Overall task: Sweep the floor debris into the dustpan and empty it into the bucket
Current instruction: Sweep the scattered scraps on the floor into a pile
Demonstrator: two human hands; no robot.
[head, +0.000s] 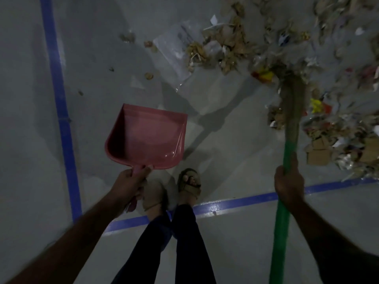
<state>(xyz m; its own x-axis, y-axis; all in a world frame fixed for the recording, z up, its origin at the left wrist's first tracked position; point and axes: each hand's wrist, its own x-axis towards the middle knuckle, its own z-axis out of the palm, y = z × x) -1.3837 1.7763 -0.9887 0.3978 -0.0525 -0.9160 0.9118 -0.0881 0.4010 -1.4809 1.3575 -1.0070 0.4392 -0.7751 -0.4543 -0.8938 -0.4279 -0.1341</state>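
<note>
A pink dustpan (146,138) is gripped by the left hand (129,185) above grey floor (26,99) marked with blue tape (61,107). A green broom (286,167) is clasped by the right hand (289,183); debris (307,58) is heaped beyond it.

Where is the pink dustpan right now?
In the head view, the pink dustpan is left of centre, held by the left hand, empty, above the feet.
</note>
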